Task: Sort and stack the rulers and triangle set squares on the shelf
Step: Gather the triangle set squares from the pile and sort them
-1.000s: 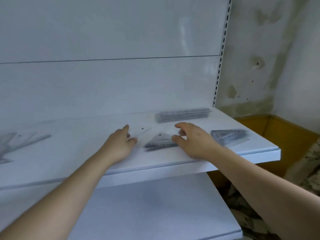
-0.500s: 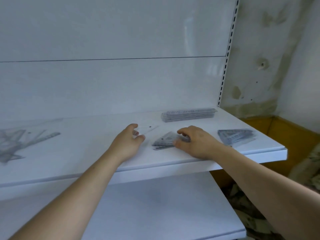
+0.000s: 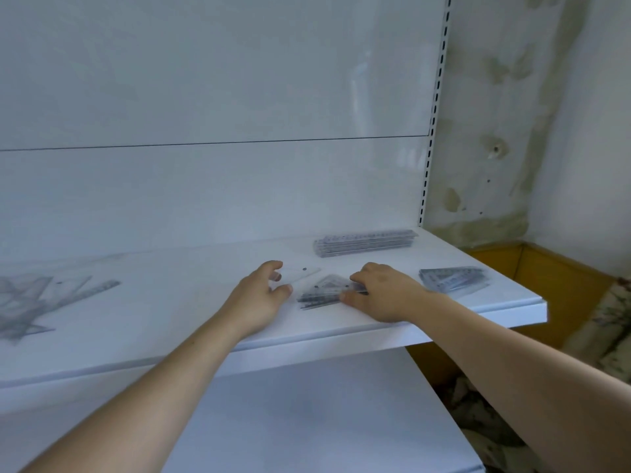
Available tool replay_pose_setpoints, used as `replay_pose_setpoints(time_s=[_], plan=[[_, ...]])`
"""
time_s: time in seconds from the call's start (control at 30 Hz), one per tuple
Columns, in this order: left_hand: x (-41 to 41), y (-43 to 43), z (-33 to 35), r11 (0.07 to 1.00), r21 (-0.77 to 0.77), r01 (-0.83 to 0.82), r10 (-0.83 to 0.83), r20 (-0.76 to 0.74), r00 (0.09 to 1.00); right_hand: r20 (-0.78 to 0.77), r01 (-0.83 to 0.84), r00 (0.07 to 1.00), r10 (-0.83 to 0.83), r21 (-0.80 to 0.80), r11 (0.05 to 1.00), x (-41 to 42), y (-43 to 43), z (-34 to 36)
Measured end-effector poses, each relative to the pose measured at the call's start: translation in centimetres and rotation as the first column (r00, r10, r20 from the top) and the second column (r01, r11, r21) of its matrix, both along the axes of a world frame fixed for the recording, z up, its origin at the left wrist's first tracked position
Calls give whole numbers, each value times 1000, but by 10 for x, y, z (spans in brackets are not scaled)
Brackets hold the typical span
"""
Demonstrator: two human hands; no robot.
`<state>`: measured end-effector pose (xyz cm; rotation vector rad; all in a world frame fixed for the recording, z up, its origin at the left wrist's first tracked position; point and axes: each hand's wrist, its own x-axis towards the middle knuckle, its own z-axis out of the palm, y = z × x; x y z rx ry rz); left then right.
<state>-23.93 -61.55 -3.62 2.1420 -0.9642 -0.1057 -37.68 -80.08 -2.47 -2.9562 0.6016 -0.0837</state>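
R hand (image 3: 386, 291) grips the set-square stack (image 3: 321, 292) on shelf (image 3: 170, 319), L hand (image 3: 257, 297) pinches a clear set square (image 3: 302, 272): match corners b4 laying it on top.

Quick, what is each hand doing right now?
Left hand: pinches a clear set square.
Right hand: grips the middle stack of set squares.

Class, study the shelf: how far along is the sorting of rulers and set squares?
Done: a ruler stack at the back and a set-square stack on the right. In hand: the right hand grips a middle set-square stack; the left hand is at a loose clear set square beside it. Left: the jumbled pile at the far left of the shelf.
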Motion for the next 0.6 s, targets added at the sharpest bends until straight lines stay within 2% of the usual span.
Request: replay_pose_setpoints(time_s=[0.17, 0.3, 0.43, 0.6], plan=[[-10, -10, 2, 994, 31, 109, -111, 61, 992, -21, 70, 997, -70, 21, 997, -14, -4, -1], [-16, -30, 3, 973, 169, 155, -172, 90, 981, 52, 102, 993, -105, 63, 993, -20, -7, -14], [-16, -40, 2, 951, 280, 129, -167, 116, 979, 88, 112, 989, -118, 70, 991, -21, -6, -16], [-16, -44, 1, 957, 243, 160, -205, 172, 964, 87, 106, 990, -111, 53, 993, -20, -7, -16]])
